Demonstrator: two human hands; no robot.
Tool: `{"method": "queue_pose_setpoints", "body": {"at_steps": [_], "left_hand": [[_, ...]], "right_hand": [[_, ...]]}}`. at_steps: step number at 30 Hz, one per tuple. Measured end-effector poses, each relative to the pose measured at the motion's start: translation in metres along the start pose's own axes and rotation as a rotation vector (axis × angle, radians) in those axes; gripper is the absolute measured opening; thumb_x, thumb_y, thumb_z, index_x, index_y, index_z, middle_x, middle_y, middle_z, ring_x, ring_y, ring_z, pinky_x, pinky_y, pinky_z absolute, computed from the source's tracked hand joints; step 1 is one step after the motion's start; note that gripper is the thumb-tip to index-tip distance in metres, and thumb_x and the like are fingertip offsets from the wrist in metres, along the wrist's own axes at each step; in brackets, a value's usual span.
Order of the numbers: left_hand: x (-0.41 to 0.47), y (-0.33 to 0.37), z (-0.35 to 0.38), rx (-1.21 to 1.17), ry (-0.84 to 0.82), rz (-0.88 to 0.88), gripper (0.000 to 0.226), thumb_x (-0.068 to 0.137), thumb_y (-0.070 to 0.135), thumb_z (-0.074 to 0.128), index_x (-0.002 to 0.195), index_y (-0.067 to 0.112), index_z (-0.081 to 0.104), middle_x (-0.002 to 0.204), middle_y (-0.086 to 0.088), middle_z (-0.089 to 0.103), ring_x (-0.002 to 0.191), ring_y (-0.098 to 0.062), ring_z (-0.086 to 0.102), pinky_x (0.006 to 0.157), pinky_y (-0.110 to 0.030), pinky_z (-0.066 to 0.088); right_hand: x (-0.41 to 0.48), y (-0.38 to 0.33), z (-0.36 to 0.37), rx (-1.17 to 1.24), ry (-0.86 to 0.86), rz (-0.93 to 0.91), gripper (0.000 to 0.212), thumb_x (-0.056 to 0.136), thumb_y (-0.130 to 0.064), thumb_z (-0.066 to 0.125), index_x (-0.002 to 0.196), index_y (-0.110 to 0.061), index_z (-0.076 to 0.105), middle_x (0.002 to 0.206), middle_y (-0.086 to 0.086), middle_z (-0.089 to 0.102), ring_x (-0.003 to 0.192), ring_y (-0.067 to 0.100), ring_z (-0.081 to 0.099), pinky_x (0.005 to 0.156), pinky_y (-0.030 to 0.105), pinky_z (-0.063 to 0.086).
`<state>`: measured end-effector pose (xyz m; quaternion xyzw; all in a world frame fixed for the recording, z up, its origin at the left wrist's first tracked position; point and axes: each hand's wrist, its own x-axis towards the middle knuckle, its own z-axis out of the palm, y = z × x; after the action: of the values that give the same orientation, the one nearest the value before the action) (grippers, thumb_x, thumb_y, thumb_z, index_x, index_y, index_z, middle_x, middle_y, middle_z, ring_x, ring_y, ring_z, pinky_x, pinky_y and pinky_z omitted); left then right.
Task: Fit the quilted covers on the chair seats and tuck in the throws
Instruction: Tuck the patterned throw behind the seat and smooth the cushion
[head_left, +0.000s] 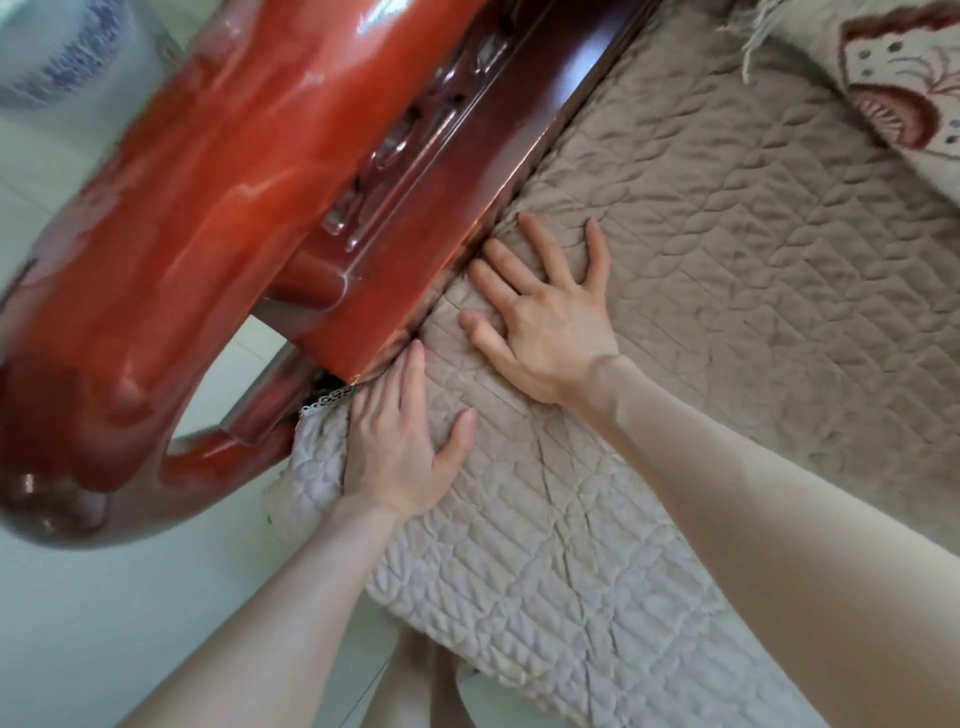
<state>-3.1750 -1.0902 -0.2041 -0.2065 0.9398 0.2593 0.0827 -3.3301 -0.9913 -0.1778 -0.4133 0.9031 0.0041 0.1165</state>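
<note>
Home: carved red chair (218, 208), embroidered cushion (904, 88).

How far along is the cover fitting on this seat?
Done: the quilted cover already lies spread across the seat. In hand: the left hand and right hand press flat on its edge, fingertips at the gap beside the red wooden armrest. Left: the lace-trimmed corner is loose; the patterned throw lies untucked, as far as visible.

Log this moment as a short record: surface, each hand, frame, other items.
surface: beige quilted cover spread over the seat
left hand: flat, palm down, at the cover's edge beside the red wooden armrest
right hand: flat, fingers spread, fingertips at the seam along the armrest
grip: neither hand closed on anything
lace trim: peeking out under the armrest
patterned cushion: top right corner
</note>
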Motion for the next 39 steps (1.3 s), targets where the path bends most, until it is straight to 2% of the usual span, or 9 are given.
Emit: {"method": "queue_pose_setpoints", "body": {"at_steps": [4, 6, 10, 19, 25, 30, 35, 39], "left_hand": [[-0.019, 0.005, -0.013, -0.096, 0.156, 0.024, 0.067, 0.092, 0.046, 0.044, 0.133, -0.007, 0.045, 0.134, -0.022, 0.049, 0.122, -0.035, 0.048, 0.102, -0.045, 0.04], [-0.033, 0.01, -0.017, -0.015, 0.237, 0.021, 0.063, 0.093, 0.045, 0.046, 0.13, -0.007, 0.048, 0.131, -0.022, 0.049, 0.118, -0.036, 0.048, 0.098, -0.049, 0.042], [-0.047, 0.016, -0.014, 0.153, 0.183, -0.104, 0.079, 0.09, 0.057, 0.04, 0.14, -0.004, 0.038, 0.14, -0.022, 0.042, 0.131, -0.038, 0.038, 0.112, -0.055, 0.023], [-0.033, 0.004, -0.001, 0.137, 0.081, -0.151, 0.084, 0.087, 0.062, 0.035, 0.138, -0.004, 0.038, 0.135, -0.026, 0.047, 0.12, -0.043, 0.047, 0.102, -0.053, 0.032], [-0.016, -0.009, 0.011, 0.043, 0.044, -0.149, 0.085, 0.082, 0.063, 0.036, 0.133, -0.006, 0.043, 0.121, -0.027, 0.057, 0.107, -0.044, 0.056, 0.09, -0.052, 0.04], [-0.029, -0.001, -0.005, 0.106, 0.095, -0.149, 0.084, 0.084, 0.068, 0.033, 0.135, 0.002, 0.043, 0.126, -0.023, 0.053, 0.11, -0.04, 0.051, 0.092, -0.05, 0.035], [-0.049, 0.022, -0.015, 0.231, 0.264, -0.136, 0.07, 0.093, 0.056, 0.036, 0.136, 0.002, 0.047, 0.138, -0.02, 0.039, 0.122, -0.037, 0.039, 0.103, -0.053, 0.027], [-0.029, 0.051, -0.013, 0.18, 0.254, 0.062, 0.069, 0.091, 0.052, 0.04, 0.137, 0.0, 0.045, 0.14, -0.013, 0.038, 0.127, -0.029, 0.035, 0.103, -0.046, 0.025]], "right_hand": [[-0.009, -0.001, -0.009, -0.004, 0.014, -0.002, 0.065, 0.097, -0.054, 0.018, 0.144, -0.019, 0.045, 0.15, -0.001, 0.042, 0.147, 0.029, 0.017, 0.109, 0.065, -0.006], [-0.018, -0.006, -0.009, -0.013, 0.053, 0.018, 0.064, 0.099, -0.053, 0.019, 0.147, -0.017, 0.039, 0.154, 0.002, 0.037, 0.148, 0.029, 0.017, 0.111, 0.067, -0.002], [-0.028, -0.02, -0.005, 0.013, 0.04, 0.081, 0.074, 0.095, -0.061, 0.016, 0.153, -0.015, 0.024, 0.161, 0.002, 0.019, 0.149, 0.028, 0.006, 0.113, 0.066, -0.005], [-0.018, -0.021, 0.003, 0.035, 0.034, 0.097, 0.076, 0.092, -0.066, 0.024, 0.147, -0.015, 0.039, 0.156, 0.002, 0.032, 0.148, 0.029, 0.013, 0.111, 0.068, -0.004], [-0.007, -0.022, 0.01, 0.04, 0.026, 0.114, 0.072, 0.092, -0.064, 0.03, 0.141, -0.014, 0.047, 0.151, 0.002, 0.039, 0.148, 0.028, 0.015, 0.109, 0.069, -0.006], [-0.015, -0.021, 0.001, 0.101, 0.09, 0.102, 0.07, 0.092, -0.062, 0.032, 0.14, -0.015, 0.048, 0.151, 0.002, 0.04, 0.147, 0.025, 0.019, 0.111, 0.067, -0.003], [-0.029, 0.011, -0.016, 0.162, 0.136, 0.133, 0.076, 0.091, -0.064, 0.025, 0.153, -0.02, 0.024, 0.162, 0.002, 0.016, 0.149, 0.023, 0.007, 0.115, 0.054, -0.009], [-0.011, 0.053, -0.027, 0.1, 0.089, 0.155, 0.076, 0.09, -0.066, 0.018, 0.154, -0.026, 0.017, 0.163, -0.002, 0.009, 0.15, 0.023, 0.001, 0.114, 0.055, -0.009]]}}
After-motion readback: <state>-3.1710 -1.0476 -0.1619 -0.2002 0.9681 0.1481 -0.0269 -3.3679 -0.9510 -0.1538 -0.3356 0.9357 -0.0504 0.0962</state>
